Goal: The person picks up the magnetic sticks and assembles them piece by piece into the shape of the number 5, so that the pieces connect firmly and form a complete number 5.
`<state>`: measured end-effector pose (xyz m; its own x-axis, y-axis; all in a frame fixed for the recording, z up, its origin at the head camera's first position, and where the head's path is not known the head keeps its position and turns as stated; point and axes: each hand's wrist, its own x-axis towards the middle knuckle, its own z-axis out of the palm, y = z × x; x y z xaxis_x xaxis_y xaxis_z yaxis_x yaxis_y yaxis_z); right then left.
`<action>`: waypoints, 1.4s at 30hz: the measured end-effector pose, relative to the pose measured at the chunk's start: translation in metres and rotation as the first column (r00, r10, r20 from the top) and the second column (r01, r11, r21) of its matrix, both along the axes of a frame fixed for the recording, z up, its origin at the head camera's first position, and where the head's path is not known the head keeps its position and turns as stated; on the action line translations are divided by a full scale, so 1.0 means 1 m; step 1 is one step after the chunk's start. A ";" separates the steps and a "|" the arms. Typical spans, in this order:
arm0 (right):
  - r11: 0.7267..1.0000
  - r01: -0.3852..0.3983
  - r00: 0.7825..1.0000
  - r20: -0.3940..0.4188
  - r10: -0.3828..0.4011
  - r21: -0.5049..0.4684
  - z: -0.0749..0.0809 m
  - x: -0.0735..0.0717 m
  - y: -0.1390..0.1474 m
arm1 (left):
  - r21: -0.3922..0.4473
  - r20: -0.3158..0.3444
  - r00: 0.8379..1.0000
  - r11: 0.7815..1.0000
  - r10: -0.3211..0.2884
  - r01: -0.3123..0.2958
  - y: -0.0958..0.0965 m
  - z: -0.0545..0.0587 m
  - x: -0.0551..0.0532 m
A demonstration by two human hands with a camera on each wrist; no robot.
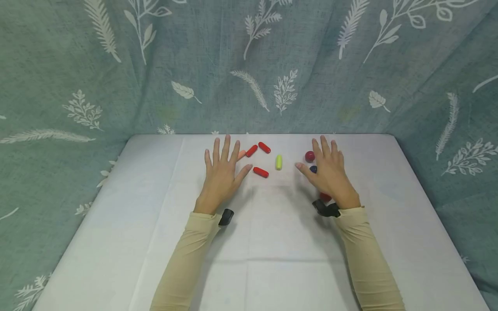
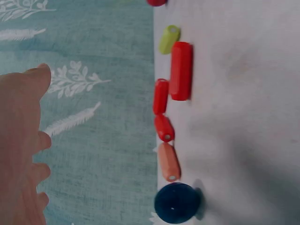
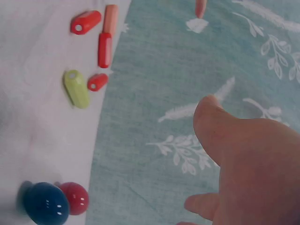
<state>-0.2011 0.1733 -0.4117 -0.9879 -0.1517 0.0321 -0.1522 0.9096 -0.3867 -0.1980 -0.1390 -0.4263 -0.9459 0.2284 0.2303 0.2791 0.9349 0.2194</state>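
Observation:
My left hand [image 1: 221, 177] is held over the table with its fingers straight and spread, holding nothing. Close by its thumb lies a red faceted bar [image 1: 261, 172]; two more red bars [image 1: 251, 150] and a peach bar [image 2: 169, 162] lie near its fingertips. A dark blue ball [image 2: 176, 203] shows in the left wrist view beside the peach bar; the hand hides it in the head view. My right hand [image 1: 330, 172] is likewise spread and holds nothing. A red ball [image 1: 309, 156] and a blue ball [image 3: 46, 203] sit by its thumb and fingers. Between the hands lies a lime-green bar [image 1: 279, 162].
Another red object [image 1: 325, 197] is partly hidden under the right wrist, next to a black wrist strap [image 1: 326, 209]. A white cloth covers the table [image 1: 249, 280]. Behind it and at the sides hangs a blue-green leaf-print curtain [image 1: 218, 52].

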 end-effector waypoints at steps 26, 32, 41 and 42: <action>0.938 0.107 0.991 0.112 -0.074 -0.330 -0.010 -0.004 0.022 | 0.456 0.139 0.979 0.887 -0.148 0.069 0.006 -0.018 -0.020; 0.939 0.109 0.983 0.178 -0.052 -0.326 -0.016 -0.005 0.023 | 0.505 0.184 0.965 0.860 -0.186 0.070 0.009 -0.033 -0.026; 0.937 0.120 0.973 0.227 -0.045 -0.327 -0.024 -0.008 0.024 | 0.486 0.242 0.952 0.873 -0.187 0.048 0.020 -0.049 -0.025; 0.937 0.116 0.973 0.227 -0.041 -0.328 -0.025 -0.008 0.024 | 0.485 0.245 0.951 0.873 -0.187 0.047 0.021 -0.050 -0.025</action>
<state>-0.2096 0.1975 -0.4365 -0.9853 -0.0908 -0.1447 0.0342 0.7252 -0.6877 -0.2233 -0.1183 -0.4763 -0.9594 0.2727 0.0721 0.2421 0.6651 0.7064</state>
